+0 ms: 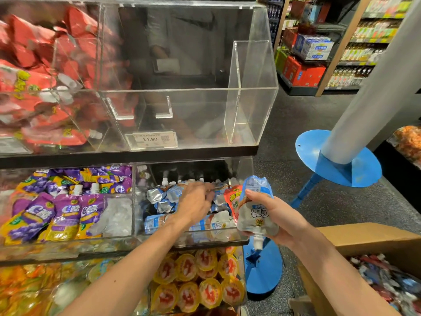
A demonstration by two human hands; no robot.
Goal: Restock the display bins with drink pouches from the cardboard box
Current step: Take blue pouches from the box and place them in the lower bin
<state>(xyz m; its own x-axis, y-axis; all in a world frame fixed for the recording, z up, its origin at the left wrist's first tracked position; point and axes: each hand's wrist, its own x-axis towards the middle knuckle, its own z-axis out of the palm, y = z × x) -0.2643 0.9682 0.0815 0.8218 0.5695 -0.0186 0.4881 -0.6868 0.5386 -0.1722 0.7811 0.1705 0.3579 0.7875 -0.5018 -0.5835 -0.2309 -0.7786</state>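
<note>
Where the upper shelf reaches its left edge: red pouches (45,65) with white spouts are heaped in a clear bin.
Middle shelf, left side: purple pouches (66,213) lie in overlapping rows, spouts pointing toward the back.
Left hand (196,201): reaches palm down into the right bin (216,239) of the middle shelf and rests on the pile there. The fingers bend over the pile, but blur hides whether they grasp anything, so I cannot tell.
Pile under that hand: blue-and-white pouches (159,197), loosely stacked behind the bin's front lip.
Upper shelf, right side: acrylic bin (262,110) with an upright divider near its right end and a price tag (151,139) reading 14.90 on its front.
Lower shelf: jelly cups (205,288) with yellow rims, packed close together.
Right hand (280,217): just beside the right bin's front right corner. Fingers and thumb clasp a white pouch (255,213) held spout down, and a red pouch (232,198) is pressed behind it.
Floor right of the shelves: blue stand (337,169) carrying a grey pole.
Bottom right: cardboard box (364,233), open, with blurred mixed pouches inside.
</note>
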